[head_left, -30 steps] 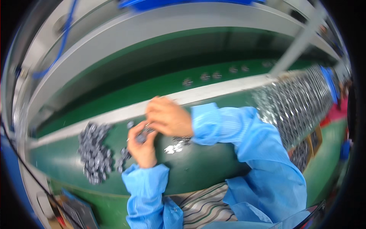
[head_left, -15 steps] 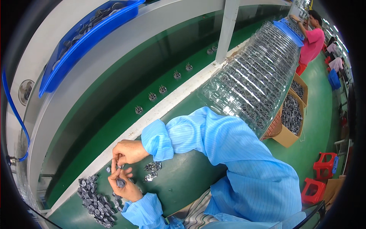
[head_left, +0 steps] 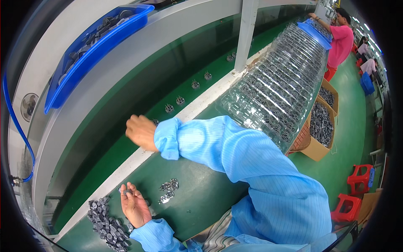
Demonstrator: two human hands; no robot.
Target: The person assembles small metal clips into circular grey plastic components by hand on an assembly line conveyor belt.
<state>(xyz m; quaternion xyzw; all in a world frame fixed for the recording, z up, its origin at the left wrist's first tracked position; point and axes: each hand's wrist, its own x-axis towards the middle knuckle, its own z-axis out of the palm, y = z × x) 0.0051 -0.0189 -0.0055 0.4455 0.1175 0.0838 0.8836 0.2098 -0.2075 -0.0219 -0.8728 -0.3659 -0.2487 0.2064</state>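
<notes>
My left hand (head_left: pixel 137 208) is raised palm up beside a pile of small dark grey plastic parts (head_left: pixel 108 224). Between its thumb and fingers is one small grey plastic part (head_left: pixel 127 192). My right hand (head_left: pixel 142 132) is over the green conveyor belt (head_left: pixel 119 145), back of the hand up, fingers curled down and slightly blurred; whatever is under them is hidden. Just beyond it, a row of small round grey assemblies with metal prongs (head_left: pixel 169 108) stands on the belt. Shiny metal pieces (head_left: pixel 166 196) lie on the green bench (head_left: pixel 193 185), right of my left hand.
Clear plastic trays (head_left: pixel 273 84) filled with dark parts cover the bench to the right. A blue bin (head_left: pixel 90 54) of grey parts sits at upper left. Cardboard boxes (head_left: pixel 321 126) of parts and red stools (head_left: pixel 346 208) stand right. A person in pink (head_left: pixel 341 42) works at the far end.
My hands were together above the bench. The right has moved up and away, over the belt. My left hand stays near the pile, still with a grey part in its fingers.
</notes>
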